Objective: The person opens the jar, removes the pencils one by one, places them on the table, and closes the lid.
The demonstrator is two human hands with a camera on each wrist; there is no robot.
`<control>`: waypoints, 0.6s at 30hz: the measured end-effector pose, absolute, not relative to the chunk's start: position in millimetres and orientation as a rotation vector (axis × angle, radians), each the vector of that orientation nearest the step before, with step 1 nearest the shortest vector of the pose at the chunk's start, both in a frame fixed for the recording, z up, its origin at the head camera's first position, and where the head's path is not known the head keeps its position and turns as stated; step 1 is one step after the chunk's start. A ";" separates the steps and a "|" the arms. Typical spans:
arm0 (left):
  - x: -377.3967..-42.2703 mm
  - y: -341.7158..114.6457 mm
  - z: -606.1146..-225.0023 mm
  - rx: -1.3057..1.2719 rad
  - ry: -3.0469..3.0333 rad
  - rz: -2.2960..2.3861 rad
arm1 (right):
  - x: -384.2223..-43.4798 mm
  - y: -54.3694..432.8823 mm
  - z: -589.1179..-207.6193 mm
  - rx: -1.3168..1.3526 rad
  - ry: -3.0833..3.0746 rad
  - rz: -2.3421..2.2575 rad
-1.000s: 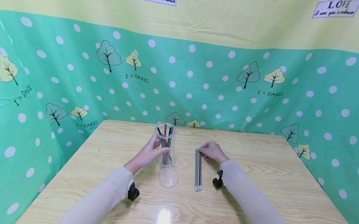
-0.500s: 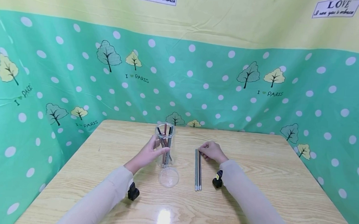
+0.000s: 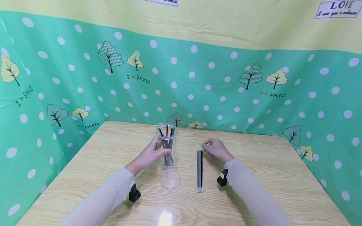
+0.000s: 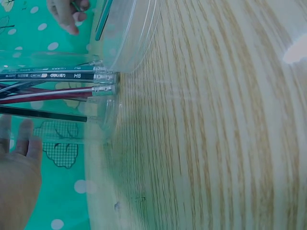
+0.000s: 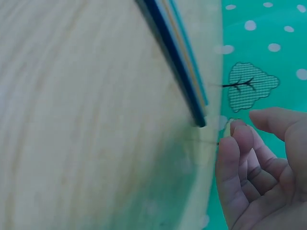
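My left hand grips a clear jar, thumb on the near side and fingers behind it. Several pencils lean inside the upright jar, dark ones and a red one among them. Right of the jar, several pencils lie side by side on the table, silvery ends toward me. Just past their far ends is my right hand, its fingers loosely bent. The right wrist view shows thumb and forefinger apart, nothing between them, and the pencil tips a short way off.
A round clear lid lies on the wooden table in front of the jar. Behind the table hangs a green and yellow curtain with dots and trees. Each wrist carries a small black camera.
My right hand has come off the far ends of the pencils, moving slightly up and to the right. The left hand, the jar and the row of pencils stay where they were.
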State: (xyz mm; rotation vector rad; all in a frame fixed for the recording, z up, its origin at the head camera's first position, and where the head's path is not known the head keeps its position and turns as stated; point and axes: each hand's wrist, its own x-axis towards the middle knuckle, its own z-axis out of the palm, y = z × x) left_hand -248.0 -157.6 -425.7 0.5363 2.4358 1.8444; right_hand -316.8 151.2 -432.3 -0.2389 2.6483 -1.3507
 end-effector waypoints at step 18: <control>-229.5 -152.7 -398.1 0.533 2.404 1.840 | -307.0 133.8 -382.4 -0.520 2.705 -1.376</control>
